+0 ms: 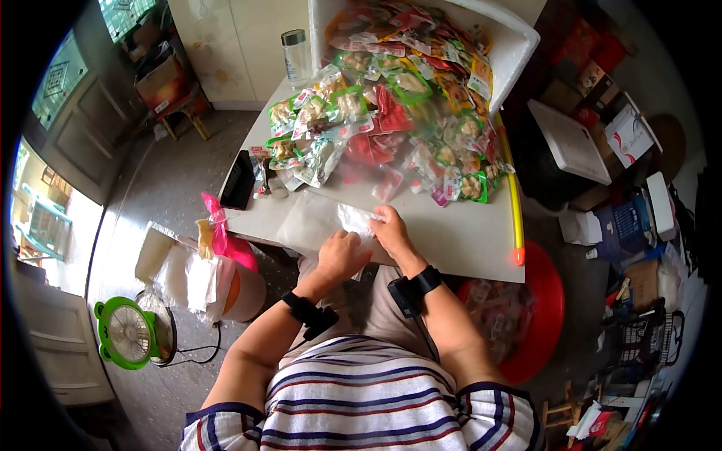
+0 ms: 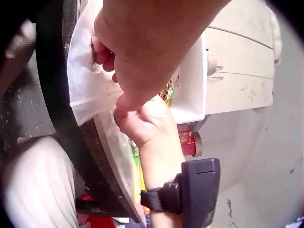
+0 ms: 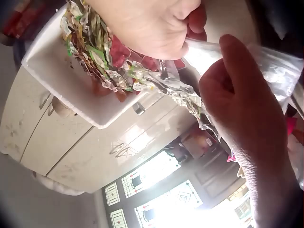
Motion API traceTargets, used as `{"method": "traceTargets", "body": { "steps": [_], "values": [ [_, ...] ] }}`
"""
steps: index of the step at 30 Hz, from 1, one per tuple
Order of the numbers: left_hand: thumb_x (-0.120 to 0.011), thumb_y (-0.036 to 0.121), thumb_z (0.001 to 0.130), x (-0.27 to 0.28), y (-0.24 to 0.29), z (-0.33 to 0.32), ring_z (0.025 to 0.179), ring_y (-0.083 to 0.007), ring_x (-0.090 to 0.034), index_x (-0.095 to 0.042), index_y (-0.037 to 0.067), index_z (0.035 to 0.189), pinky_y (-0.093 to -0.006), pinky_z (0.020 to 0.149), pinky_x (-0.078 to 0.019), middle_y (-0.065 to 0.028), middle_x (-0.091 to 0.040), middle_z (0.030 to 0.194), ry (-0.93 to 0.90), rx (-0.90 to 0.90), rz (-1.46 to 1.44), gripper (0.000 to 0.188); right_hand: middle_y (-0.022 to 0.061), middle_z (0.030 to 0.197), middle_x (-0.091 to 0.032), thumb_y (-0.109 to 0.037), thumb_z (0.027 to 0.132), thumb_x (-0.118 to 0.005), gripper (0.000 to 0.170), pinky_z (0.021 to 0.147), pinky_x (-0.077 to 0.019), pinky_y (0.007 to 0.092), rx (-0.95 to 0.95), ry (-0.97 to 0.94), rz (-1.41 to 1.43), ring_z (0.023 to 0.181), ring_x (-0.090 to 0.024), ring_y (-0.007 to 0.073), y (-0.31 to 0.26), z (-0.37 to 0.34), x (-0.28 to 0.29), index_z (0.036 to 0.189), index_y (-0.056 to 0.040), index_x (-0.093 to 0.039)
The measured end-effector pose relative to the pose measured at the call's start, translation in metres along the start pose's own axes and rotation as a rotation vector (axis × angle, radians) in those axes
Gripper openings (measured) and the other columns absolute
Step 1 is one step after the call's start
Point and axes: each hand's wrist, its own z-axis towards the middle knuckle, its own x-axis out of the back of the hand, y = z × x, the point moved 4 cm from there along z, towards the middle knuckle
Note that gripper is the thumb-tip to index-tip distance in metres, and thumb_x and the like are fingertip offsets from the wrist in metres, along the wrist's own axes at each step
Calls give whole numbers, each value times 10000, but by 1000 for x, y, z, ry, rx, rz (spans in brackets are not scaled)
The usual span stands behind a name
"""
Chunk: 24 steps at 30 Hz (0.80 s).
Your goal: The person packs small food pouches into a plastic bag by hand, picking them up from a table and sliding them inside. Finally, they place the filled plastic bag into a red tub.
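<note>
Clear, thin plastic bag [image 1: 304, 222] lies at the near edge of the pale grey worktop [image 1: 459, 233], partly hidden behind both hands. Head view obscures some fingertips; right wrist view shows the left hand [image 1: 343, 256] pinching the film between thumb and curled fingers — the bag spreading beyond them. The right hand [image 1: 392, 231] pinches it alongside. A white foam box [image 1: 517, 49], cut off above, shows its inner wall in the right wrist view.
</note>
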Motion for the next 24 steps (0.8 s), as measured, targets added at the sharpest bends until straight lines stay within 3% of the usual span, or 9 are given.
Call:
{"method": "traceTargets", "body": {
  "steps": [5, 8, 11, 14, 17, 18, 24],
  "values": [
    [-526, 200, 678, -16, -15, 9, 726, -283, -524, -550, 42, 707, -356, 641, -422, -120, -539, 725, 45, -15, -75, 162, 78, 796, -533, -89, 728, -563, 423, 511, -423, 232, -42, -53, 180, 599, -512, 113, -9, -11, 1, 1080, 34, -366],
    [-493, 197, 684, -7, -13, 7, 747, -320, -518, -533, 26, 699, -385, 661, -418, -155, -542, 739, 1, 83, -224, 176, 70, 777, -531, -86, 733, -559, 452, 514, -419, 224, -9, -89, 304, 603, -511, 102, -9, -16, -3, 1109, 28, -335],
    [-485, 163, 685, -13, -19, 11, 713, -295, -530, -525, 18, 706, -360, 635, -417, -155, -542, 726, -45, 66, -295, 152, 59, 757, -535, -74, 734, -552, 431, 510, -415, 213, 17, -141, 169, 604, -513, 102, -3, -13, -8, 1102, 18, -347],
    [-489, 166, 706, -15, -27, 10, 668, -238, -531, -523, 14, 713, -320, 615, -413, -130, -546, 712, -74, 161, -560, 156, 54, 751, -542, -66, 736, -536, 370, 512, -419, 215, -6, -158, 129, 611, -515, 103, -8, -13, -10, 1067, 0, -384],
    [-505, 160, 749, -14, -34, 10, 603, -105, -453, -516, 8, 762, -246, 545, -391, -14, -495, 651, 25, 177, -792, 152, 50, 749, -546, -71, 741, -517, 270, 514, -420, 216, -111, -201, 291, 624, -520, 105, -20, -15, -12, 989, -6, -434],
    [-504, 172, 761, -13, -35, 10, 610, -112, -466, -516, 10, 779, -249, 542, -394, -8, -500, 663, 0, 239, -809, 163, 44, 748, -548, -73, 742, -512, 232, 514, -417, 211, -97, -210, 293, 623, -519, 100, -21, -13, -13, 960, -19, -454],
    [-541, 178, 733, 2, -21, 14, 594, -122, -471, -515, 9, 789, -262, 540, -398, -42, -513, 651, -46, 180, -408, 180, 18, 738, -549, -82, 749, -490, 136, 518, -408, 200, 3, -231, 349, 617, -514, 82, -11, -5, -21, 881, -53, -501]
  ]
}}
